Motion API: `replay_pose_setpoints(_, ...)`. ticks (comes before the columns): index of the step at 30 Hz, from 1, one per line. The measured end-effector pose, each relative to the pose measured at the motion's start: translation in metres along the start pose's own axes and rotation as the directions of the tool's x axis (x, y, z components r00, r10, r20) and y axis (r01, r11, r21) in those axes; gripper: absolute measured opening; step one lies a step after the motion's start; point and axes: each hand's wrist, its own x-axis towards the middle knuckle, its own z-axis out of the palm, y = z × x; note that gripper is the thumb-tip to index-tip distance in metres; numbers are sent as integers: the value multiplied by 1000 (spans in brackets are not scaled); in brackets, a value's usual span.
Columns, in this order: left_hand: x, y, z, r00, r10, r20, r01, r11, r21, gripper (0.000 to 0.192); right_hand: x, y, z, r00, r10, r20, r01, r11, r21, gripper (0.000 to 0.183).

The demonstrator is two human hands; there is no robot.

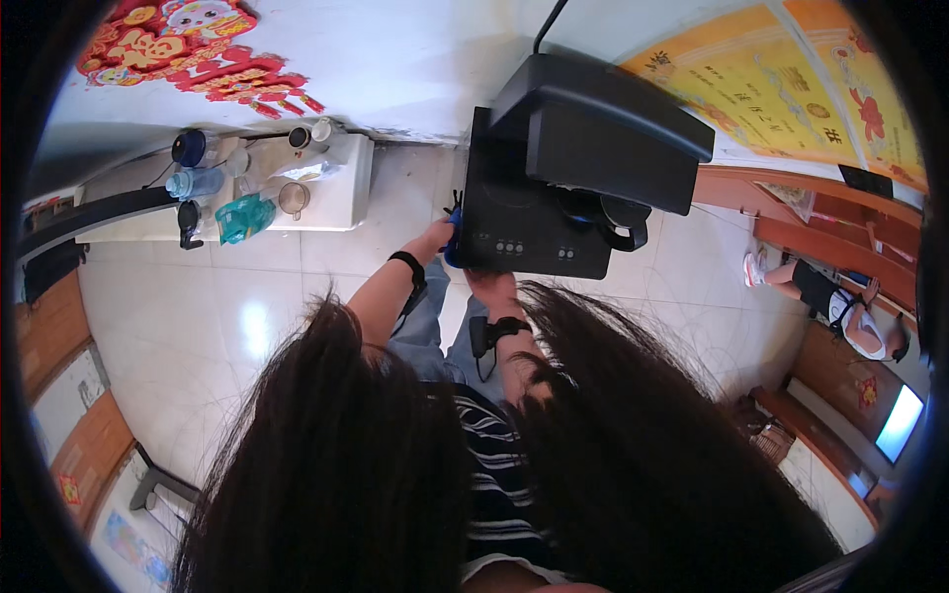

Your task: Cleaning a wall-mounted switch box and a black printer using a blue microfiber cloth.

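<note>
A black countertop appliance [519, 222] with round buttons along its front stands before me, seemingly a water dispenser, with a tall black housing [615, 152] at its back. A dark kettle or jug [626, 226] with a looped handle sits under that housing. At the appliance's left edge my left hand [441, 233] is closed around part of a blue item [453, 241], whose kind I cannot tell. My right hand [491, 285] is at the front edge, below the top; its fingers are partly hidden. Both wrists wear black bands.
Left, a white table [356, 181] holds a blue bottle [196, 182], a teal plastic bag [246, 219] and a glass mug [294, 199]. A black cable [549, 28] runs up the wall. Another person [845, 307] stands far right by a wooden cabinet [801, 222]. My long hair hangs into view.
</note>
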Motion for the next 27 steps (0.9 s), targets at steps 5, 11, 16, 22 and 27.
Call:
replay_pose_setpoints(5,1,-9,-3,997,52,51,-49,996,-72,38,3,19,7,994,30,-108,-29,1000,8,40)
replay_pose_setpoints(11,63,-70,-17,991,133,-13,-129,920,-370,34,5,-22,11,974,48,-224,-40,999,37,43)
replay_pose_setpoints(16,55,-85,-11,979,203,17,-169,859,-483,31,-21,-54,12,939,61,-338,-42,997,63,45)
replay_pose_setpoints(22,-15,-71,19,997,8,-70,-54,722,-690,35,-53,-89,4,945,107,-310,-72,990,125,47)
replay_pose_setpoints(27,-43,-67,40,979,3,-205,-162,626,-763,31,-52,-102,12,968,157,-197,-126,979,159,46)
